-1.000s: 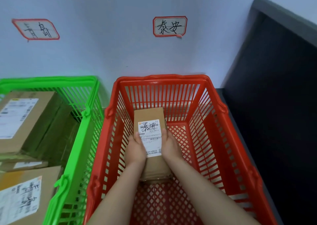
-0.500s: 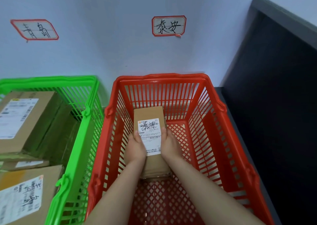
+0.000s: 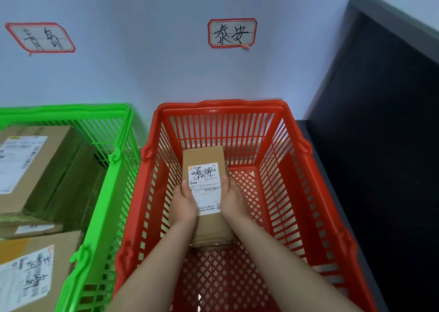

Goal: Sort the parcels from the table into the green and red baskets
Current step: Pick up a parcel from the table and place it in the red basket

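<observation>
In the head view, your left hand (image 3: 184, 201) and right hand (image 3: 234, 198) hold a small cardboard parcel (image 3: 204, 156) between them, low inside the red basket (image 3: 221, 103). Each grip is clamped on one long side, thumbs on its label (image 3: 205, 183). Just beside it, the green basket (image 3: 118, 159) holds larger boxes (image 3: 35, 164).

Even, soft indoor light, sharp focus, wide-angle bending toward the edges.
</observation>
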